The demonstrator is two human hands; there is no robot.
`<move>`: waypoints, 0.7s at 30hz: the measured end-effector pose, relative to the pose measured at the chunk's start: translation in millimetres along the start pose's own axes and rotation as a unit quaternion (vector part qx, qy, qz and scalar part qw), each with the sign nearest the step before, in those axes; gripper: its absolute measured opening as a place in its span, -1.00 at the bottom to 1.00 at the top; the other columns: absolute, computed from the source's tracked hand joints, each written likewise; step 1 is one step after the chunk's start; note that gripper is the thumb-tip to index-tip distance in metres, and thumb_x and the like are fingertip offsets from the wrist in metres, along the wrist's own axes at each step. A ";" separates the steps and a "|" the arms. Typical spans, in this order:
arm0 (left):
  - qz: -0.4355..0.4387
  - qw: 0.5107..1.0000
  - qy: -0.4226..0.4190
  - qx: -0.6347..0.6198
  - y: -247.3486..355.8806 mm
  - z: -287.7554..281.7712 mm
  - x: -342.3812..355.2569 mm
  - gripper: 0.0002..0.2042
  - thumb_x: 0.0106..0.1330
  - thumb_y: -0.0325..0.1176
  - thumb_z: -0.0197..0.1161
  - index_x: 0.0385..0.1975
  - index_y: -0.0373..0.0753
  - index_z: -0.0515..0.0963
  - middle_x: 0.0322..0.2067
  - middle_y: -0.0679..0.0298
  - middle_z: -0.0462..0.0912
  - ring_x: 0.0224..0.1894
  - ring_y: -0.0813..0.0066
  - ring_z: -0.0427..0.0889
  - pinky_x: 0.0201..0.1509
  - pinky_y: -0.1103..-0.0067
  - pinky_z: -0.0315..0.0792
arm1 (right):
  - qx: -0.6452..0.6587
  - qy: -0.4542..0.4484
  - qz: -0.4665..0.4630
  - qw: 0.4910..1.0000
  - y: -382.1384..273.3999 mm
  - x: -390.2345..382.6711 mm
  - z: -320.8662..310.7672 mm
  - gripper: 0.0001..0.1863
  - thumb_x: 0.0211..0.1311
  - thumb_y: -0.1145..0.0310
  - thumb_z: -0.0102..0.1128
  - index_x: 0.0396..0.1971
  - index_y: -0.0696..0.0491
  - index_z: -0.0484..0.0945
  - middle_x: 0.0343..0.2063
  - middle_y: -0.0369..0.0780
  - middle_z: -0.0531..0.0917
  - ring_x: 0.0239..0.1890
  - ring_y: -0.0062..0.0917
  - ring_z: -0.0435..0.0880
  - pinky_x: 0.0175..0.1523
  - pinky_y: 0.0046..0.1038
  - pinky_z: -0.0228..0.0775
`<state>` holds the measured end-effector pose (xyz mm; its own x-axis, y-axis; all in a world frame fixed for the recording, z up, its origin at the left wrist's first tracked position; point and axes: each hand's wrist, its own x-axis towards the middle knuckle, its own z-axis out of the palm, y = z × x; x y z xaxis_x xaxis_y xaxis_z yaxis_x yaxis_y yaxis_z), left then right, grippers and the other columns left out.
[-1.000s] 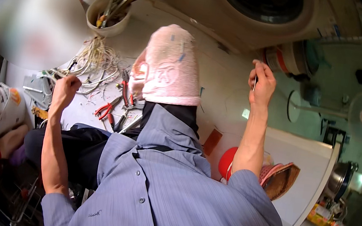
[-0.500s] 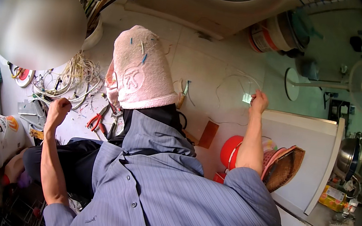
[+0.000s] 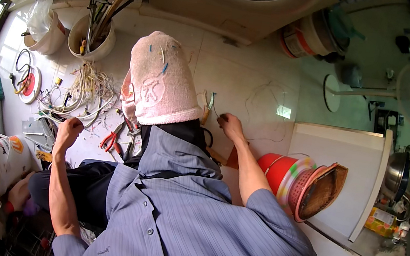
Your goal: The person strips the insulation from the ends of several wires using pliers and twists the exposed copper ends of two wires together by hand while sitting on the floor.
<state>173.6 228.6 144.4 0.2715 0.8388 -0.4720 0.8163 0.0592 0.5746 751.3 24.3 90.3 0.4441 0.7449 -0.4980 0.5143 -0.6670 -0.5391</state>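
A pink towel [image 3: 166,83] with blue and pale scraps of wire on it covers my knee. My left hand [image 3: 70,130] is closed, its fingertips together, in front of a tangle of white and yellowish cables [image 3: 87,88]; whatever it may hold is too small to make out. Right of the towel, my right hand [image 3: 230,126] is pinched low over the floor beside a yellow-handled tool [image 3: 208,106]; what is between its fingers cannot be made out. A thin wire [image 3: 285,131] curves loosely over the floor beyond it. Red-handled pliers [image 3: 110,139] lie left of my leg.
At upper left stand a tub of tools [image 3: 103,40] and a tub with a plastic bag [image 3: 49,35]. A white bucket with yellow hose [image 3: 10,153] is at left. Stacked red and pink baskets [image 3: 301,188] stand at right, by a white panel [image 3: 335,172]. A washing machine [image 3: 190,5] is ahead.
My right hand has moved left and down, from the wire's far end at right to beside the towel. The wire now lies lower on the floor. My left hand has shifted slightly right and down.
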 end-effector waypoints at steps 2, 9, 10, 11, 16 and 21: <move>-0.007 1.000 0.005 -0.008 5.1 1.1 1.1 -0.79 0.19 -0.34 0.25 -0.32 -0.36 0.67 -0.56 0.16 0.67 -0.52 0.46 0.65 -0.36 0.52 0.50 | -0.034 0.036 -0.069 0.996 -65.7 -5.6 -16.8 -0.66 0.24 0.19 0.24 -0.21 0.19 0.67 -0.28 -0.01 0.71 -0.29 -0.15 0.70 -0.17 -0.29 0.49; -0.027 0.999 0.001 -0.030 -25.9 19.5 11.8 -0.79 0.16 -0.32 0.24 -0.39 -0.35 0.68 -0.59 0.14 0.67 -0.50 0.41 0.68 -0.34 0.47 0.52 | 0.155 0.143 -0.260 0.942 -237.3 -7.2 -35.0 -0.71 0.18 0.26 0.31 -0.28 0.20 0.67 -0.29 -0.04 0.68 -0.22 -0.22 0.66 -0.09 -0.30 0.47; -0.017 1.000 -0.007 -0.010 -36.7 25.9 16.0 -0.78 0.15 -0.31 0.23 -0.40 -0.34 0.68 -0.58 0.10 0.67 -0.49 0.35 0.69 -0.33 0.44 0.53 | 0.186 0.146 -0.296 0.925 -256.3 -4.6 -30.6 -0.72 0.17 0.28 0.32 -0.27 0.20 0.66 -0.28 -0.05 0.67 -0.21 -0.22 0.66 -0.09 -0.29 0.47; -0.017 1.000 -0.011 0.012 -52.8 31.4 19.4 -0.78 0.14 -0.30 0.23 -0.41 -0.34 0.68 -0.57 0.07 0.68 -0.48 0.29 0.70 -0.32 0.40 0.53 | 0.149 0.179 -0.329 0.915 -269.2 1.5 -25.9 -0.73 0.16 0.29 0.32 -0.26 0.20 0.65 -0.26 -0.05 0.66 -0.19 -0.21 0.65 -0.08 -0.29 0.48; -0.055 0.990 0.093 0.093 -144.1 61.2 35.8 -0.77 0.13 -0.37 0.13 -0.63 -0.41 0.58 -0.54 -0.20 0.60 -0.47 -0.15 0.64 -0.33 0.10 0.47 | -0.021 0.238 -0.549 0.801 -369.4 -28.9 -33.3 -0.77 0.05 0.47 0.40 -0.24 0.11 0.66 -0.18 -0.10 0.66 -0.12 -0.23 0.62 -0.05 -0.27 0.48; -0.233 0.964 0.064 -0.113 -144.7 99.7 20.6 -0.74 0.09 -0.28 0.17 -0.39 -0.31 0.71 -0.49 -0.04 0.71 -0.36 0.08 0.75 -0.19 0.31 0.60 | 0.026 0.070 -0.785 0.614 -461.2 -85.3 -4.7 -0.68 -0.09 0.41 0.52 -0.27 0.10 0.69 -0.21 -0.16 0.66 -0.20 -0.28 0.61 -0.13 -0.35 0.48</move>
<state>111.9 183.3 -15.1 -0.1748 0.7513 -0.6364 0.6981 0.5503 0.4580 479.7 268.5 384.6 -0.5087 0.4618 0.7266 0.3664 0.8798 -0.3026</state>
